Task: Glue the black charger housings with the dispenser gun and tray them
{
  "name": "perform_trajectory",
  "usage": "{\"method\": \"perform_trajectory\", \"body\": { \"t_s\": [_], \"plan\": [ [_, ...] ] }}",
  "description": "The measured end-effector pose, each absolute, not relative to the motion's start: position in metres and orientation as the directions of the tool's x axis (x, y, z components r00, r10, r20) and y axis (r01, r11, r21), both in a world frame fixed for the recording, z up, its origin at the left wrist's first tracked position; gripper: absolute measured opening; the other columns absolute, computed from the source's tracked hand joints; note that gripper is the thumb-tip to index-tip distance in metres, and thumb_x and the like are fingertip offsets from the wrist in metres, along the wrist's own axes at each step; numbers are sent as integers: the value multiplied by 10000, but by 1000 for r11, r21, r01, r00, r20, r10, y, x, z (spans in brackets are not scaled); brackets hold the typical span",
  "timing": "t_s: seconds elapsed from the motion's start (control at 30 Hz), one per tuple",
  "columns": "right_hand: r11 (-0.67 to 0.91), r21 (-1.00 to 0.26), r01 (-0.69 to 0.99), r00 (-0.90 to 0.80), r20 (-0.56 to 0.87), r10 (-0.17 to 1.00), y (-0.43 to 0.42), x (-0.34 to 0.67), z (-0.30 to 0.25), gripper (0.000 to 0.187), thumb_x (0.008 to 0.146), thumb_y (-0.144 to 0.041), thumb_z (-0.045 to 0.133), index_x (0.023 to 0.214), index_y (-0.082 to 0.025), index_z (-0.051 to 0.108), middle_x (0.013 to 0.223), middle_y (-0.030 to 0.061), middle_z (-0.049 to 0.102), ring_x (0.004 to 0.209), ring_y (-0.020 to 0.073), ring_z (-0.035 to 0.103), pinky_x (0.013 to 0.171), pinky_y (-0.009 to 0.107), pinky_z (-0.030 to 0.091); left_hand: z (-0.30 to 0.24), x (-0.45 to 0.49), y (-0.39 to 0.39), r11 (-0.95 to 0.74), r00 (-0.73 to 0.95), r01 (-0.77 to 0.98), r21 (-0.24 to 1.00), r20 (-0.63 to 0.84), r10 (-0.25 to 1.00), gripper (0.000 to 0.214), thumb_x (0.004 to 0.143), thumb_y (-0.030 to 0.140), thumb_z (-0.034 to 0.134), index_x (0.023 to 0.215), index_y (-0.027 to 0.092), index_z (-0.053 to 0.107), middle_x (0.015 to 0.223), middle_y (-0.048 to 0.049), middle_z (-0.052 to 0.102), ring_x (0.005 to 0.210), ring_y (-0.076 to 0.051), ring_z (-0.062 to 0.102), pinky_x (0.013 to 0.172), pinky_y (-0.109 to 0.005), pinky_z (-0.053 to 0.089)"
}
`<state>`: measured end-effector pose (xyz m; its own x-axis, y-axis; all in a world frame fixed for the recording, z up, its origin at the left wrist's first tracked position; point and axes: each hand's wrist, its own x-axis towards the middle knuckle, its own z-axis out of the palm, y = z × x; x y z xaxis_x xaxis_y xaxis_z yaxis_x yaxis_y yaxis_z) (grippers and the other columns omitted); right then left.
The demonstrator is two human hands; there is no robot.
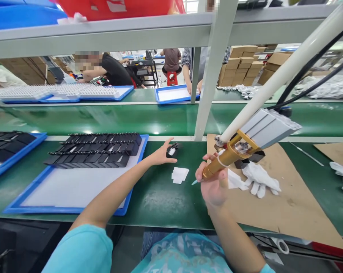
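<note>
My left hand reaches past the tray, thumb and fingers spread around a small black part with a white piece on it. I cannot tell whether the fingers touch it. A small stack of white paper slips lies just below. My right hand is raised with curled fingers, and a thin pointed teal tool sticks out from it. In front of the palm passes a brass-coloured cylinder fixed to a silver finned block; whether my fingers also grip the cylinder is unclear.
Rows of black boxes fill the back of a blue-rimmed tray. Cardboard at right bears a white glove. A slanted white pole and a grey upright rise from the bench. Across the green belt, people sit at trays.
</note>
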<state>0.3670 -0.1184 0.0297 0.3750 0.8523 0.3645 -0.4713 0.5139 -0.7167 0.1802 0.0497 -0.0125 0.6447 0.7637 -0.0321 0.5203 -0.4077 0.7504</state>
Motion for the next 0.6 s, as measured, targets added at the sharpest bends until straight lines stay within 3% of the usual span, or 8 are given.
{"method": "perform_trajectory", "body": {
  "t_s": [0.1,0.23,0.43,0.6],
  "plan": [
    [521,-711,-473,374,373,849,-117,367,29,304,869,-500,512,1086,-288,505,1022,9,542,513,79,521,438,256,390,-16,198,71,-412,713,457,788,-48,700,1011,660,462,785,1496,235,264,1452,-147,463,1345,-315,460,1074,-425,401],
    [516,-713,-475,379,363,851,-117,368,29,306,868,-517,515,1062,-282,492,1015,13,553,513,81,510,427,252,392,-13,199,71,-446,727,462,767,-39,686,672,694,442,745,1290,224,523,1306,-83,600,1148,-263,602,992,-382,467],
    [522,-677,-519,353,386,852,-120,366,31,280,864,-484,552,1059,-285,519,1025,7,552,515,72,527,421,239,389,3,172,33,-434,633,574,694,-40,773,640,708,453,729,1268,238,505,1284,-68,611,1093,-259,608,920,-373,492],
    [520,-674,-525,346,390,854,-122,365,33,300,856,-465,566,1093,-285,532,1021,6,552,519,75,544,425,242,391,21,135,-30,-421,587,699,578,-127,800,635,738,462,709,1311,292,496,1182,-27,676,919,-223,679,807,-318,533]
  ]
}}
